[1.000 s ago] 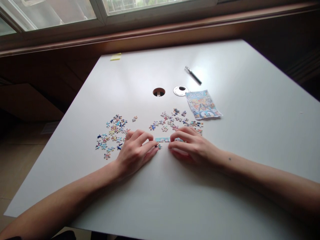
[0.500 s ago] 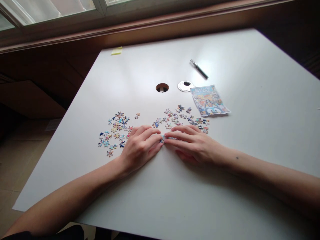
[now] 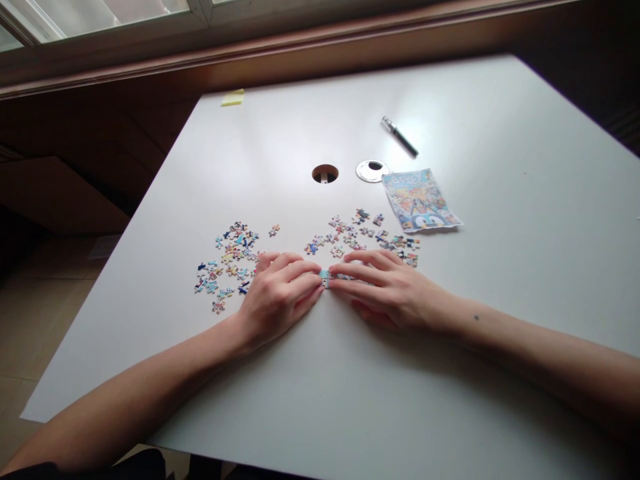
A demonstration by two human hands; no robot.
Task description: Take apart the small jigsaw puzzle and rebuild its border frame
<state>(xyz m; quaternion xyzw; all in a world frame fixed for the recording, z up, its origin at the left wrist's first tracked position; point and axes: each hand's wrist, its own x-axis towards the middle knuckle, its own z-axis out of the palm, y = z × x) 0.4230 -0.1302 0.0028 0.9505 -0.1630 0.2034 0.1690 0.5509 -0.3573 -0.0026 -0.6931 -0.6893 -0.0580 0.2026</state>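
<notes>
My left hand (image 3: 280,290) and my right hand (image 3: 385,287) meet over the white table (image 3: 345,407). Between their fingertips lies a small strip of light-blue jigsaw pieces (image 3: 325,279), mostly covered by the fingers. The left thumb and fingers pinch its left end. The right fingers are curled over the rest of it, from the right side. Loose jigsaw pieces (image 3: 240,239) are scattered just beyond and left of my left hand. Another group of jigsaw pieces (image 3: 349,235) lies beyond my right hand.
Beyond the right-hand pieces is a colourful picture sheet (image 3: 421,199). Behind it are a round cover (image 3: 371,171), a cable hole (image 3: 325,174) and a black pen (image 3: 400,137). A yellow sticky note (image 3: 233,98) is at the far left edge, below the window ledge.
Both hands stay almost in place. The pieces between the fingertips have shifted slightly and show more light blue. The view has moved a little.
</notes>
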